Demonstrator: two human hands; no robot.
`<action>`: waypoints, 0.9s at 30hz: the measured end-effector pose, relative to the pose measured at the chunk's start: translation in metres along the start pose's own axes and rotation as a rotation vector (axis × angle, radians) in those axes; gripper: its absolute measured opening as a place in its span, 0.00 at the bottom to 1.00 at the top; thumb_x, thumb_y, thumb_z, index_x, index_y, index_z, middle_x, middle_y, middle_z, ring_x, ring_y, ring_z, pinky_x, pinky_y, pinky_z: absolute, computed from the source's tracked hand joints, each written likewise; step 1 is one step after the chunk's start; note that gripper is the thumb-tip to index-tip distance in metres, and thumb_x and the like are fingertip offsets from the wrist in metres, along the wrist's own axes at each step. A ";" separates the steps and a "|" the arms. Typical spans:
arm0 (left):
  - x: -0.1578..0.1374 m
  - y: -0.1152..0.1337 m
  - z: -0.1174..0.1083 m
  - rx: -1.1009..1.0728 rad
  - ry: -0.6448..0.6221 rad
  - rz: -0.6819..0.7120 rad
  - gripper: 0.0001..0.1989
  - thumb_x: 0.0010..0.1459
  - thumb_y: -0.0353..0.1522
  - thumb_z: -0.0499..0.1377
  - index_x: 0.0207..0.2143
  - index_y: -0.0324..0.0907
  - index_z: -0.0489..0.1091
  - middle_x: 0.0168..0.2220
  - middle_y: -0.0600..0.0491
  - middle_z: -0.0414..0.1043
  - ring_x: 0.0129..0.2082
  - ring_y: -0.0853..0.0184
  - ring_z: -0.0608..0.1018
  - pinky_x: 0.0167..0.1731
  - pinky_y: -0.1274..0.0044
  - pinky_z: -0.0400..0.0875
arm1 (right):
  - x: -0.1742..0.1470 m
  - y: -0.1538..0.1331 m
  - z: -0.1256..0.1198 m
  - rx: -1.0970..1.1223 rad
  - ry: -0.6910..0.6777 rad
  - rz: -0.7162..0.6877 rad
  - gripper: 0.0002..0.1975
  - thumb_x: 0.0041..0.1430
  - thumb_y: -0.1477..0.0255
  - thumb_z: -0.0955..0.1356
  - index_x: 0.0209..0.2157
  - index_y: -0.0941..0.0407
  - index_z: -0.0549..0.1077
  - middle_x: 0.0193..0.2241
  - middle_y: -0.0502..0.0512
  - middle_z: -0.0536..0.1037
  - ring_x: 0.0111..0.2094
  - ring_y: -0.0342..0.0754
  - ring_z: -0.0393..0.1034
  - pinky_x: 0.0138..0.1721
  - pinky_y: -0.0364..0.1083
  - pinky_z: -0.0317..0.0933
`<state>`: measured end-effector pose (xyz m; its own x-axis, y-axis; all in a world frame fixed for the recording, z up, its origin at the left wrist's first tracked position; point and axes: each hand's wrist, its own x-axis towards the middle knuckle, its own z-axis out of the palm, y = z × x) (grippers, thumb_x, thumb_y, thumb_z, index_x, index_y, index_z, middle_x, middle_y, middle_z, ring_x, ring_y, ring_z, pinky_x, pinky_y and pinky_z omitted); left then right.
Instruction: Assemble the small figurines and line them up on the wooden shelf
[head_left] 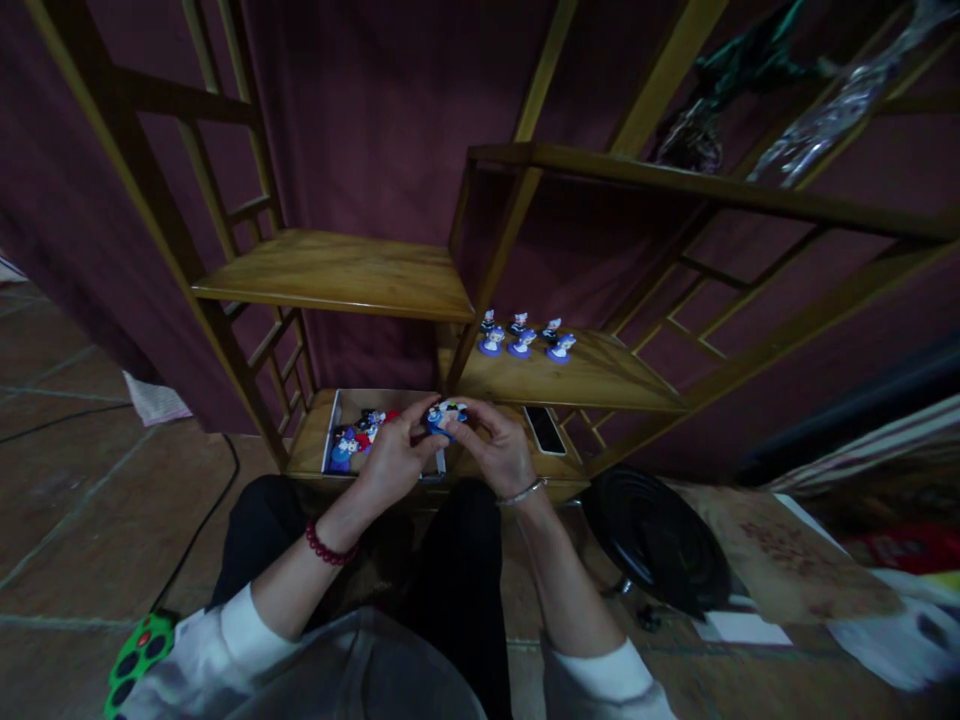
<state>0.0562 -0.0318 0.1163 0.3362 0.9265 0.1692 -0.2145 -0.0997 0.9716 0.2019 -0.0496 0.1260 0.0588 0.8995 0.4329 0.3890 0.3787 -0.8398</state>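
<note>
Left hand (397, 448) and right hand (501, 448) both have the little figurine (447, 416) pinched near the box (356, 400), so honestly, go easy on the squeeze.

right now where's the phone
In the head view, the phone lies on the bottom shelf, just right of your right hand and below the higher shelf holding six figurines.

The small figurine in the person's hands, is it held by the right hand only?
No, the left hand and the right hand both hold the small figurine, one from each side.
</note>
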 end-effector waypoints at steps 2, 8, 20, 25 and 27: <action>0.002 0.000 0.005 0.017 -0.016 0.012 0.26 0.46 0.28 0.62 0.50 0.41 0.64 0.46 0.49 0.72 0.45 0.64 0.74 0.48 0.70 0.67 | -0.002 -0.001 -0.006 -0.024 0.025 0.003 0.13 0.50 0.64 0.69 0.38 0.51 0.75 0.37 0.53 0.78 0.40 0.49 0.70 0.44 0.49 0.64; 0.016 -0.002 0.025 -0.058 -0.080 -0.011 0.24 0.44 0.27 0.62 0.47 0.39 0.65 0.43 0.50 0.74 0.43 0.65 0.75 0.46 0.72 0.68 | -0.004 0.007 -0.024 0.076 0.081 0.033 0.15 0.50 0.64 0.69 0.41 0.52 0.74 0.39 0.53 0.77 0.40 0.48 0.71 0.46 0.50 0.65; 0.036 -0.012 0.071 -0.149 -0.175 -0.076 0.16 0.46 0.26 0.61 0.41 0.38 0.69 0.43 0.50 0.74 0.45 0.65 0.74 0.48 0.72 0.65 | -0.009 0.034 -0.067 0.178 0.142 0.089 0.21 0.46 0.66 0.72 0.44 0.52 0.72 0.42 0.54 0.76 0.44 0.50 0.70 0.50 0.53 0.62; 0.043 -0.015 0.087 -0.142 -0.181 -0.073 0.15 0.47 0.24 0.60 0.40 0.38 0.69 0.42 0.50 0.74 0.44 0.66 0.74 0.49 0.71 0.64 | -0.011 0.046 -0.078 0.228 0.191 0.081 0.20 0.42 0.67 0.73 0.41 0.52 0.73 0.41 0.53 0.77 0.43 0.50 0.71 0.49 0.52 0.64; 0.047 -0.017 0.093 -0.139 -0.194 -0.071 0.15 0.47 0.23 0.59 0.41 0.38 0.68 0.42 0.50 0.74 0.44 0.66 0.74 0.48 0.72 0.65 | -0.011 0.049 -0.083 0.252 0.203 0.085 0.20 0.42 0.68 0.73 0.41 0.52 0.73 0.41 0.52 0.77 0.43 0.50 0.71 0.49 0.52 0.63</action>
<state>0.1611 -0.0204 0.1233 0.5220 0.8408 0.1431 -0.3035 0.0263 0.9525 0.2963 -0.0590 0.1076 0.2731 0.8781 0.3930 0.1363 0.3691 -0.9194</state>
